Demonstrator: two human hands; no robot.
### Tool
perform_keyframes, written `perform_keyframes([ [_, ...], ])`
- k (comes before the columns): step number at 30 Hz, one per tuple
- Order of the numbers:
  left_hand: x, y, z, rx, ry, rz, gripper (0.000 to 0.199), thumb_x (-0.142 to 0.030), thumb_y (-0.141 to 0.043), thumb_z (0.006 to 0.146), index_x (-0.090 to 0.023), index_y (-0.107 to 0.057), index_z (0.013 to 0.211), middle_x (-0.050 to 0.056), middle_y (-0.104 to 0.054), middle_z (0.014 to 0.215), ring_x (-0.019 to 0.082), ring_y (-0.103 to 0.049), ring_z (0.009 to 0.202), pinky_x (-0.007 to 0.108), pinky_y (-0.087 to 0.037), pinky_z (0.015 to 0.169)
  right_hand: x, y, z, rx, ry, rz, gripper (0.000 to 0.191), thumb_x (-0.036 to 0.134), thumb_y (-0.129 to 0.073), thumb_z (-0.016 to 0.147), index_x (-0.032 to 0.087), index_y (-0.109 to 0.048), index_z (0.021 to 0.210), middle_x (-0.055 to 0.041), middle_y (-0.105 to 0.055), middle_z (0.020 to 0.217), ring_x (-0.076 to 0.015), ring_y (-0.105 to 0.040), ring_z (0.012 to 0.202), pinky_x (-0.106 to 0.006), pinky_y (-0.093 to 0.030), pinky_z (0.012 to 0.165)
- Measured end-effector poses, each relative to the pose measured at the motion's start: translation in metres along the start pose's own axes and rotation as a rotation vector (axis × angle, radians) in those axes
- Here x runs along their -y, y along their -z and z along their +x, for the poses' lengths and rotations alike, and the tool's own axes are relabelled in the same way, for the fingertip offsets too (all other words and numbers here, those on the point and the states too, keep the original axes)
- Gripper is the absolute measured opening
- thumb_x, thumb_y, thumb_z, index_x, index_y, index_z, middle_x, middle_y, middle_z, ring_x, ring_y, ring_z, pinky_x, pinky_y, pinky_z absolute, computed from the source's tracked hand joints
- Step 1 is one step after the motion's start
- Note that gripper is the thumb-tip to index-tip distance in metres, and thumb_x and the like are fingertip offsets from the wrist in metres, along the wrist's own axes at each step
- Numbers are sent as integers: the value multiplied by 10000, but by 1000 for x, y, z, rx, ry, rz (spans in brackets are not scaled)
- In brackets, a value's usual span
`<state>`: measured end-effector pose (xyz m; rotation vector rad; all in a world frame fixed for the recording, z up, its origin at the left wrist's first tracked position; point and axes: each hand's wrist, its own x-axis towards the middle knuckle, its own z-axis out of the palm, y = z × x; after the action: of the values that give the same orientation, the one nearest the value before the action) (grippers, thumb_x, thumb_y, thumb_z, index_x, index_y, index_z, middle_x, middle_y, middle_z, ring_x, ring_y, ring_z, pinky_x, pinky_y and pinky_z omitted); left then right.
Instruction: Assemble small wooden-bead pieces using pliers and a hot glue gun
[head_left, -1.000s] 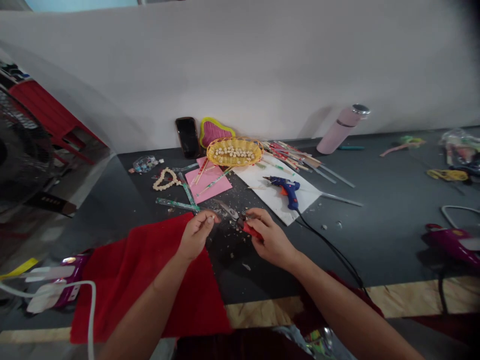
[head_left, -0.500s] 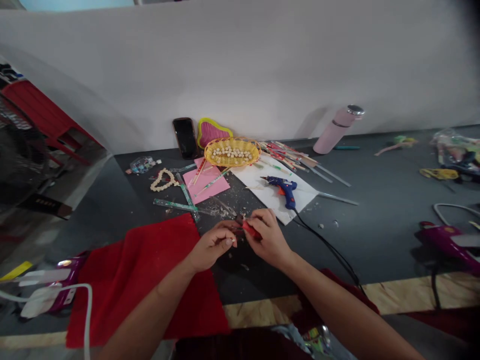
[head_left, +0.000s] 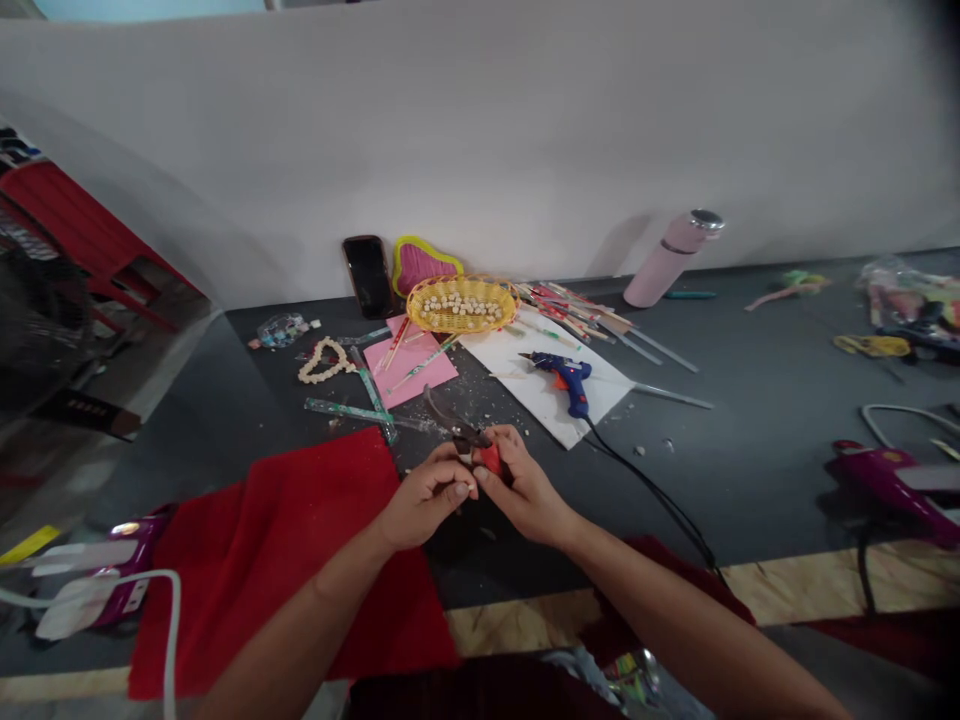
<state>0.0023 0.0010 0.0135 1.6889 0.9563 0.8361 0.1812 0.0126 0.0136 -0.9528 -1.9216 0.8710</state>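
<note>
My right hand (head_left: 529,492) is closed around the red handles of a pair of pruning shears (head_left: 459,428). Their dark curved blades point up and to the left, away from me. Close beside it, my left hand (head_left: 426,502) is pinched, with a tiny pale piece (head_left: 472,488) showing at its thumb tip. What kind of piece it is I cannot make out. Pale crumbs and chips (head_left: 491,405) are scattered on the dark table just beyond the blades.
A yellow basket (head_left: 420,318) holds small pale beads. A blue glue gun (head_left: 568,378) lies on white paper (head_left: 540,408), its cord trailing right. Beyond are wrapped chopsticks (head_left: 577,318), a phone (head_left: 367,278) and a pink bottle (head_left: 673,258). Red cloth (head_left: 300,560) covers the left front.
The shears have swung up into clearer view, blades now pointing away to the left. My right hand has turned and shifted slightly down-left; my left hand has barely moved.
</note>
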Motion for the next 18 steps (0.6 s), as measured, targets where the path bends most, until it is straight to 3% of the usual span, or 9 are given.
perform_keyframes([
  [3,1,-2,0,-13,-3,-24,326,-421,-452,854,-167,-626,748,59,-550,800,172,-498,806,282,-407,755,0,-4,-3,52,2,-34,102,267,-390,899,193,-461,893,-53,-490,875,-174,-475,836,-322,-442,765],
  [9,-4,3,4,-44,-35,-17,353,-453,-427,857,-178,-604,722,54,-582,693,196,-504,821,329,-393,811,-12,-4,-9,39,-194,-87,100,292,-369,912,202,-409,897,7,-504,709,-138,-478,602,-263,-425,586],
  [13,-2,10,3,-92,-26,-32,318,-422,-456,852,-174,-610,726,68,-592,773,196,-513,839,334,-395,822,-14,8,-6,61,-132,59,179,372,-476,869,202,-456,922,-15,-525,809,-143,-517,723,-266,-453,680],
  [16,-1,11,1,-60,-33,-34,282,-382,-479,849,-167,-628,742,90,-603,874,214,-512,945,341,-383,865,-13,15,-4,169,-129,299,287,439,-562,809,199,-490,949,-61,-533,1025,-166,-545,899,-297,-464,792],
  [18,-3,10,0,-56,-50,-25,283,-377,-475,853,-172,-627,730,92,-613,836,233,-484,1034,353,-358,908,-13,16,-6,258,-173,449,313,481,-562,798,199,-490,913,-68,-542,1050,-173,-564,907,-324,-472,804],
])
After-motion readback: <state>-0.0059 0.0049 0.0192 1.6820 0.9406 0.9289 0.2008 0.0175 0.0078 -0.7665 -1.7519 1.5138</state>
